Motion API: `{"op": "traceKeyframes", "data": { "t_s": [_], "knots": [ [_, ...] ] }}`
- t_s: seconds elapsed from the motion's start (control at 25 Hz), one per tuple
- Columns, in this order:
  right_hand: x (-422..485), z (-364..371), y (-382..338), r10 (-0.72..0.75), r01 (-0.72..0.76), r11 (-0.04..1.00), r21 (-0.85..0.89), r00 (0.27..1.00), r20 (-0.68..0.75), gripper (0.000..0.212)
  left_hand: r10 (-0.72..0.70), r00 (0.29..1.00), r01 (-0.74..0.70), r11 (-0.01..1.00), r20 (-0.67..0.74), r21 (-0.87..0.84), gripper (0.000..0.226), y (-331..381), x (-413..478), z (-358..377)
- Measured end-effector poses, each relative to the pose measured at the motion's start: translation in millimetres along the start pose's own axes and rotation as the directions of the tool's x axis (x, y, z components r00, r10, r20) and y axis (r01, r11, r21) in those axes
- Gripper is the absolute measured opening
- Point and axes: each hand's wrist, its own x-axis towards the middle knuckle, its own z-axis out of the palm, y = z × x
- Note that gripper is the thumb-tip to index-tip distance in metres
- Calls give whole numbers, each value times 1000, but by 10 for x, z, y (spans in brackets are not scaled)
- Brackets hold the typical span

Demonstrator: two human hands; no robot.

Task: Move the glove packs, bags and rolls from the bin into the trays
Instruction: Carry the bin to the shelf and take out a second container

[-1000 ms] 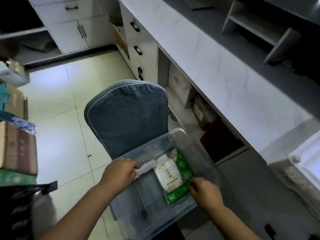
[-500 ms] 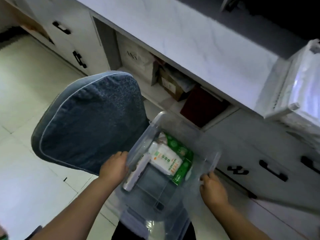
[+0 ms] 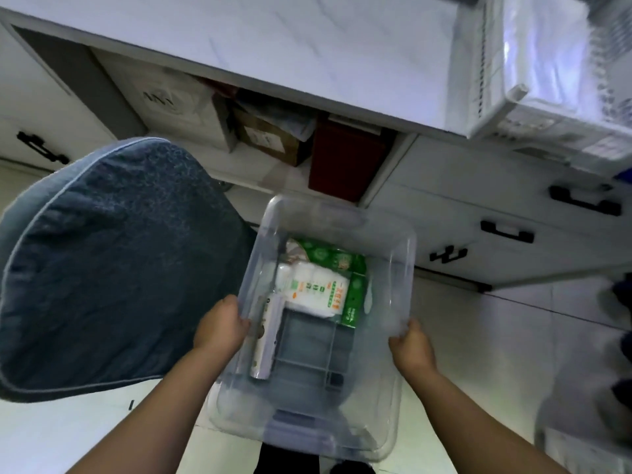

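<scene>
Clear rounded plastic bin (image 3: 403, 254) between both hands (image 3: 220, 325), glossy packs (image 3: 316, 292) inside.

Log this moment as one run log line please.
phase: carrying bin | left hand: grips bin's left rim | right hand: grips right rim | clear bin: holds packs, roll | trays: none loaded

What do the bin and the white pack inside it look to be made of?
The bin, held by the left hand and right hand, looks like clear, glossy, rigid plastic: the floor shows through its walls. The white pack seems wrapped in thin, shiny printed plastic film, puffy over soft contents; what is inside cannot be told.
</scene>
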Motion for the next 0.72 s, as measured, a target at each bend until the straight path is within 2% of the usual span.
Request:
{"op": "traceKeyframes", "data": {
  "t_s": [0.16,0.36,0.52,0.72],
  "knots": [
    [-102,-332,376,78,-72,994,87,995,-64,20,84,996,-84,992,8,92,19,324,-96,113],
    [-402,-957,1293,218,-189,960,206,967,-132,14,202,972,-220,962,119,163,14,1140,-476,528],
    [-733,-1546,2248,338,-250,899,359,918,-207,21,352,916,-392,885,192,250,18,1969,-1051,989],
    [-932,-2276,3419,401,-229,831,508,879,-259,26,492,840,-543,769,230,338,25,3069,-1803,1566]
  ]
}}
